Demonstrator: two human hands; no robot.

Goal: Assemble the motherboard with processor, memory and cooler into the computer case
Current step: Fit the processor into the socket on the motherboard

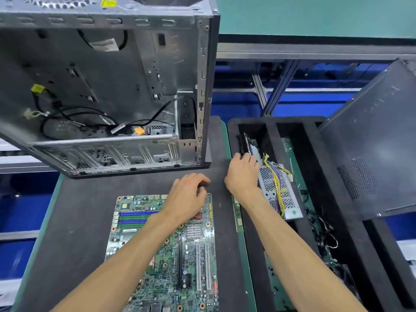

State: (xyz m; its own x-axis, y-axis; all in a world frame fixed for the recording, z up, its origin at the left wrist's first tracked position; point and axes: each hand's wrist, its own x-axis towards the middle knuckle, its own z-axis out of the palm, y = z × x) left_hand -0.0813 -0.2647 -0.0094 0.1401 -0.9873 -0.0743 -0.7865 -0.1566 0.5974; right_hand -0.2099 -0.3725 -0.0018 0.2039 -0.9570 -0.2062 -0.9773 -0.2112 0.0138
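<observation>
A green motherboard lies flat on the black mat, with blue and green memory slots at its left and white card slots lower down. My left hand rests palm down over the board's upper right part, fingers loosely curled, holding nothing. The open grey computer case stands behind the board with loose black cables and yellow connectors inside. My right hand reaches into the black foam tray and its fingers touch a thin dark part standing beside the perforated power supply; whether they grip it is hidden.
The power supply carries a bundle of yellow and purple wires. A grey case side panel leans on the tray's right side. More green boards and black cables lie in the tray's slots. A metal rack frame and blue bins stand behind.
</observation>
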